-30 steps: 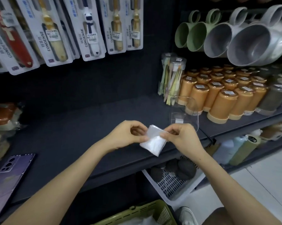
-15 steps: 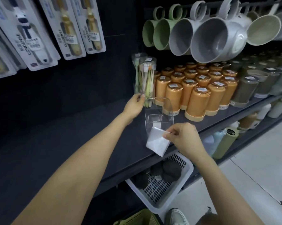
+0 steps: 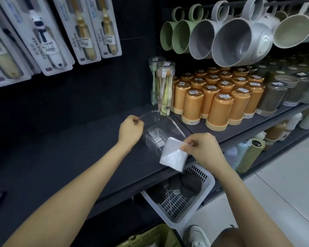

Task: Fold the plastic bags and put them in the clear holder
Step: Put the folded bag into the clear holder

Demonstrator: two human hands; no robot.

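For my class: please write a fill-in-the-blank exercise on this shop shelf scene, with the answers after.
1. Of the left hand and right hand, the clear holder is gripped by the ____ one.
2. The folded plastic bag, pinched by the other hand, is ____ in colour.
3. The cups standing nearest the holder are ____.
4. The mugs hang ____ those cups.
Answers: left; white; orange; above.
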